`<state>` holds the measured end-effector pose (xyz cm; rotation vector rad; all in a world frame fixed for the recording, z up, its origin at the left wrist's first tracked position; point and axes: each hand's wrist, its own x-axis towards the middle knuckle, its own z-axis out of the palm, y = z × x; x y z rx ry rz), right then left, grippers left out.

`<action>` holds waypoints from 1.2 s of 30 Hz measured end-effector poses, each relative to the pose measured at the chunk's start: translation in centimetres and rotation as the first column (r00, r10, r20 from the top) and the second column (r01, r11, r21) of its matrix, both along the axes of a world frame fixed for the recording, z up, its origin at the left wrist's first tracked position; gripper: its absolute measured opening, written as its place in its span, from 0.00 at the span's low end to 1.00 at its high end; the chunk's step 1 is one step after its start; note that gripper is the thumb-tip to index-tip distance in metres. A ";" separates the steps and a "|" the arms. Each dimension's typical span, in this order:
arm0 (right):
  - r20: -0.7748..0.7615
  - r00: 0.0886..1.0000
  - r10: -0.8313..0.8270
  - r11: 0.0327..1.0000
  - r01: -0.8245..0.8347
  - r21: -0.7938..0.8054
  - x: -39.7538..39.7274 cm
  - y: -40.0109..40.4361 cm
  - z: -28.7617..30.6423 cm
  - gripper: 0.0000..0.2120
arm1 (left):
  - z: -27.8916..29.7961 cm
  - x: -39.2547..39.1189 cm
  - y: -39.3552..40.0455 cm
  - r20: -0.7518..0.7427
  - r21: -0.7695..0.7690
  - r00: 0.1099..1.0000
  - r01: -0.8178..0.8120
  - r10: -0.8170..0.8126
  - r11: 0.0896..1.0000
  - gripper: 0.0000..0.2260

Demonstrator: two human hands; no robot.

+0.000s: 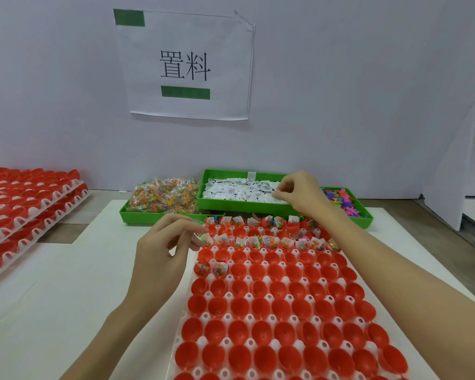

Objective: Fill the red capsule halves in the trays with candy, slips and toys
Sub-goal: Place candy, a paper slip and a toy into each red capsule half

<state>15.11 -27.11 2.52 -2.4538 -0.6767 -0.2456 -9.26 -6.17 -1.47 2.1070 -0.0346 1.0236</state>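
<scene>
My left hand (165, 242) pinches a candy packet (203, 238) over the tray (258, 316); my right hand (299, 192) curls its fingers (281, 187) on paper slips (239, 190).

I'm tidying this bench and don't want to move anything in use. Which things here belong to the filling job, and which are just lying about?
In use:
white tray of red capsule halves
candy packets
paper slips, right hand picking at them
coloured toys
green bins
left hand holding a candy packet

Lying about:
wall sign
stacked spare trays, waiting
</scene>
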 end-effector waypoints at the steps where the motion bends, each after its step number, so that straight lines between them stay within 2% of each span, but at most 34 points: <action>1: 0.007 1.000 0.000 0.998 0.000 0.055 -0.2 -0.3 -0.2 0.07 | 0.0 0.0 0.0 -0.004 -0.012 1.000 -0.001 0.001 1.000 0.15; 8: -0.039 0.998 -0.057 0.896 0.068 0.438 -2.0 -2.6 -0.7 0.06 | 0.3 -0.3 -0.6 -0.041 -0.080 0.999 0.014 -0.017 0.997 0.16; 13: -0.106 0.993 0.045 0.771 0.034 0.636 -5.8 -4.6 -1.0 0.05 | 0.9 -0.5 -1.1 -0.028 -0.154 0.999 0.016 -0.021 0.988 0.10; 18: -0.136 0.988 0.076 0.751 0.033 0.660 -10.6 -6.0 -1.0 0.03 | 1.2 -1.0 -1.9 -0.028 -0.236 0.995 0.090 -0.100 0.968 0.08; 23: -0.155 0.968 0.197 0.798 -0.066 0.599 -15.5 -5.5 -1.0 0.12 | 1.8 -1.7 -3.7 -0.014 -0.352 0.968 0.231 -0.252 0.907 0.11; 25: -0.136 0.965 0.225 0.818 -0.111 0.565 -16.9 -5.2 -0.5 0.15 | 2.0 -2.1 -4.5 -0.015 -0.385 0.952 0.275 -0.304 0.881 0.14; 29: -0.124 0.960 0.251 0.806 -0.136 0.576 -19.0 -5.0 0.0 0.15 | 2.1 -2.8 -5.8 0.006 -0.458 0.923 0.346 -0.386 0.819 0.28; 32: -0.159 0.952 0.262 0.765 -0.105 0.635 -20.1 -4.8 0.0 0.14 | 2.2 -3.1 -6.4 -0.015 -0.463 0.907 0.366 -0.420 0.807 0.24; 36: -0.146 0.940 0.308 0.757 -0.149 0.636 -20.9 -4.6 0.4 0.08 | 2.2 -3.2 -6.3 -0.080 -0.382 0.914 0.340 -0.397 0.859 0.14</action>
